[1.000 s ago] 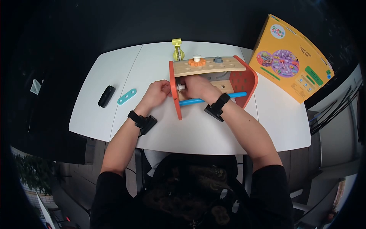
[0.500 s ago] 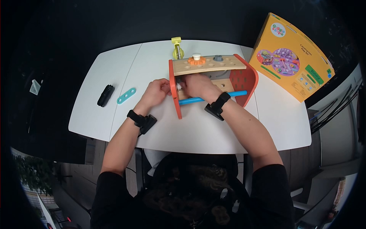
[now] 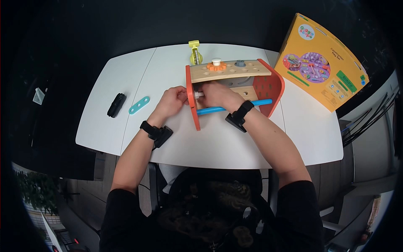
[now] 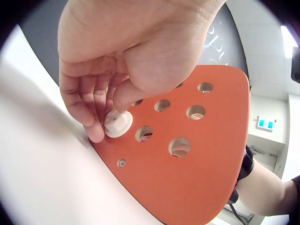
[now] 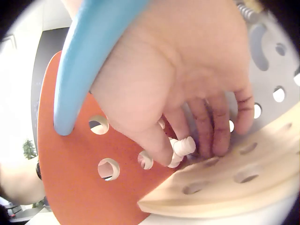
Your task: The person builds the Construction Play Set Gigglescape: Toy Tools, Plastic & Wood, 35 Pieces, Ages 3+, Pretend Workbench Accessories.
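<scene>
A toy bench with orange perforated side panels (image 4: 211, 140), wooden boards (image 3: 231, 74) and a blue rod (image 3: 235, 108) stands on the table. Outside its left panel, the left hand (image 3: 170, 103) pinches the head of a white bolt (image 4: 118, 123) between thumb and fingers, as the left wrist view shows. Inside the bench, the right hand (image 3: 218, 95) has thumb and index finger at a white nut (image 5: 176, 153) round the bolt's threaded end (image 5: 185, 146), close to the same panel. Its other fingers hang beside the wooden board. The index fingertip is partly hidden.
On the bench top sit an orange gear (image 3: 216, 66) with a white bolt head and a grey piece (image 3: 240, 63). A yellow-green toy (image 3: 195, 54) stands behind. Left lie a teal strip (image 3: 139, 105) and a black object (image 3: 116, 105); a yellow box (image 3: 321, 63) stands at right.
The right hand's fingers have shifted slightly around the white nut inside the bench. The left hand keeps nearly the same place, and the bench has barely moved in view.
</scene>
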Motion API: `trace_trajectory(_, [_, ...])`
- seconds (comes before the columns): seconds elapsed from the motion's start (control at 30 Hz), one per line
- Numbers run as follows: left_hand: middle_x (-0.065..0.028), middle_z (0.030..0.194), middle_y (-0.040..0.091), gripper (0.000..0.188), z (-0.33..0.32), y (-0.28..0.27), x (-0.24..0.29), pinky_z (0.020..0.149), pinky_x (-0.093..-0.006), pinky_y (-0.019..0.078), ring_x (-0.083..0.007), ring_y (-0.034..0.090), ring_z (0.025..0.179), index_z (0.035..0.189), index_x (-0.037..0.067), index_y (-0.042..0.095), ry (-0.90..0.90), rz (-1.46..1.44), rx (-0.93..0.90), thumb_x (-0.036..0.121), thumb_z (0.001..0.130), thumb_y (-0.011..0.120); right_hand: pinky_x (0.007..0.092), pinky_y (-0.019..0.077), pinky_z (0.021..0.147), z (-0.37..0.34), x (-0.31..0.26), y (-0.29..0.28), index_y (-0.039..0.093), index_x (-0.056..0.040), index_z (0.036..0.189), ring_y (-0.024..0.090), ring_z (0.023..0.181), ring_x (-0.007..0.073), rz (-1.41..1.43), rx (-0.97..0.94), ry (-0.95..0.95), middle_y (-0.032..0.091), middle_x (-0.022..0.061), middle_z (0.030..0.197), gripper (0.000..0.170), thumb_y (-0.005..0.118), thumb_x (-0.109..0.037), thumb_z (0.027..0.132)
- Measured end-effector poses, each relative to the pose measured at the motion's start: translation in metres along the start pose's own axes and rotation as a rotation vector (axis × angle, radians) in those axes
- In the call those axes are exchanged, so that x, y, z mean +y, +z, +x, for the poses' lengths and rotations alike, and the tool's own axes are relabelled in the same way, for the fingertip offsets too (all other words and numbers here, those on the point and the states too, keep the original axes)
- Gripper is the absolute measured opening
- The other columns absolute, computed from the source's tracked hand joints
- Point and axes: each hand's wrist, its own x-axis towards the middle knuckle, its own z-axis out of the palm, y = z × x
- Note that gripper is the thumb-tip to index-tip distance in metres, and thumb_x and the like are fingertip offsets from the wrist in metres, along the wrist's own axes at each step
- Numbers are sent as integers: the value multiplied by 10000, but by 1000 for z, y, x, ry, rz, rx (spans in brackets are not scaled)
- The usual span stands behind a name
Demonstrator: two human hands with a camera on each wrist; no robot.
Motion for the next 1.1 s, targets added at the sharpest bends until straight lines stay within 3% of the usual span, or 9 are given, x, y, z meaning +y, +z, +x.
trace_trajectory(0.1, [-114, 878, 735, 208, 0, 0, 3, 801, -322, 541, -180, 700, 822, 1085, -39, 673, -11, -6, 3, 73, 999, 521, 422, 542, 911, 1, 1, -1, 682, -38, 1198, 680, 1034, 349, -38, -75, 35, 716, 185, 1123, 366, 652, -131, 846])
trace_trajectory(0.17, [-114, 880, 734, 211, -1, 1, 2, 805, -324, 540, -180, 699, 824, 1085, -39, 673, -25, -11, 9, 74, 1000, 517, 421, 542, 914, -3, 4, 2, 678, -26, 1201, 679, 1035, 352, 94, 71, -93, 714, 191, 1125, 363, 647, -130, 854])
trace_trajectory(0.3, [-113, 878, 731, 222, 0, 1, -2, 811, -327, 537, -181, 691, 825, 1084, -38, 674, -19, -8, 5, 78, 1007, 501, 418, 539, 924, 0, 6, 3, 675, -17, 1203, 675, 1053, 349, 120, 85, -114, 709, 196, 1137, 364, 650, -132, 859])
trace_trajectory(0.6, [-114, 872, 731, 219, 0, 1, 0, 801, -327, 538, -182, 691, 817, 1086, -39, 670, -9, 5, 9, 78, 1011, 501, 423, 517, 977, 1, 5, 2, 664, -33, 1257, 657, 1110, 352, 31, -31, -93, 701, 208, 1157, 372, 619, -203, 930])
trace_trajectory(1.0, [-128, 896, 737, 222, 1, 3, 0, 788, -331, 553, -197, 703, 815, 1091, -56, 664, -8, -8, 19, 95, 1007, 525, 461, 516, 962, 8, 6, 4, 658, -52, 1226, 656, 1081, 361, -83, -68, -127, 702, 192, 1134, 335, 569, -226, 954])
trace_trajectory(1.1, [-126, 896, 735, 221, 1, 3, -3, 776, -328, 553, -193, 701, 790, 1094, -50, 663, 0, 20, 16, 98, 1007, 523, 437, 522, 951, 3, 0, -1, 697, -50, 1142, 654, 1108, 342, -91, -71, -86, 699, 178, 1157, 272, 596, -214, 949])
